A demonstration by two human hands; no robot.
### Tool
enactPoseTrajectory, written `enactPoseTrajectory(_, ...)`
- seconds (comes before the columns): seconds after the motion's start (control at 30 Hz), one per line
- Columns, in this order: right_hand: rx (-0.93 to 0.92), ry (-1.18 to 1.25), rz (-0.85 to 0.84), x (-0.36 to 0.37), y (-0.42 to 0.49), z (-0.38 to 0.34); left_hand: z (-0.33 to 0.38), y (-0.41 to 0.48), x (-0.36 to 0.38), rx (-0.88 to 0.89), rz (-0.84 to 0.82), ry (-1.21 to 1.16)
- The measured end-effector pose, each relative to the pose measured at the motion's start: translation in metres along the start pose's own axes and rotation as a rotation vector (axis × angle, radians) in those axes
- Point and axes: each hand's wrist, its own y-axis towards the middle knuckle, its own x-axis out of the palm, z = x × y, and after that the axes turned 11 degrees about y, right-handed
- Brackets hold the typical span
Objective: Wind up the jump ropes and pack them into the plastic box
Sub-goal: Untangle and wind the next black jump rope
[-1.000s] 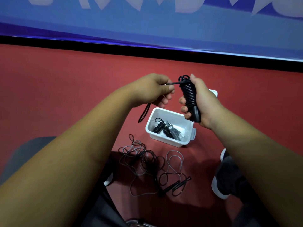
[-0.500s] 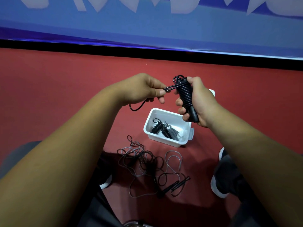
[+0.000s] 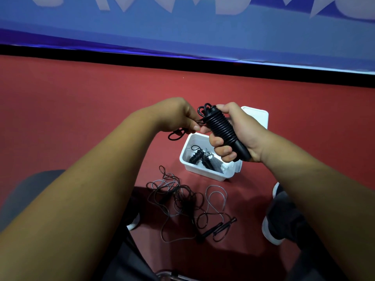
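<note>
My right hand [image 3: 237, 134] grips a black jump rope [image 3: 220, 128] whose cord is wound in tight coils round its handles. My left hand [image 3: 176, 116] pinches the loose end of that cord right beside the coils, and a short loop [image 3: 177, 134] hangs below its fingers. Under my hands a white plastic box [image 3: 187, 162] sits on the red floor with several wound ropes [image 3: 205, 159] inside. Nearer to me lies a tangled heap of loose ropes [image 3: 182, 201] with black handles [image 3: 218, 228] at its right end.
The box's white lid [image 3: 258, 116] lies just behind my right hand. My shoes [image 3: 276, 220] stand on the floor at either side of the heap. A black strip and a blue banner [image 3: 182, 27] close off the floor at the back.
My left hand has drawn the cord's end in closer to the coils, and the hanging tail has shortened to a small loop. Both hands have dropped slightly toward the box.
</note>
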Motion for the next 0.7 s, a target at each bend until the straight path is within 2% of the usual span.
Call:
enactPoseTrajectory(0.27, 0.187, 0.041, -0.306, 0.001, -0.007, 0.008, 0.007, -0.001, -0.001, 0.065, 0.047, -0.127)
enactPoseTrajectory(0.37, 0.219, 0.009, -0.364, 0.0, -0.007, 0.012, 0.009, -0.001, -0.004, 0.097, 0.047, -0.182)
enactPoseTrajectory(0.6, 0.315, -0.211, -0.259, -0.005, 0.007, 0.023, 0.019, 0.0, -0.009, 0.117, 0.057, -0.129)
enactPoseTrajectory(0.7, 0.284, -0.289, -0.161, -0.008, 0.012, 0.025, 0.023, -0.002, -0.009, 0.091, 0.097, -0.094)
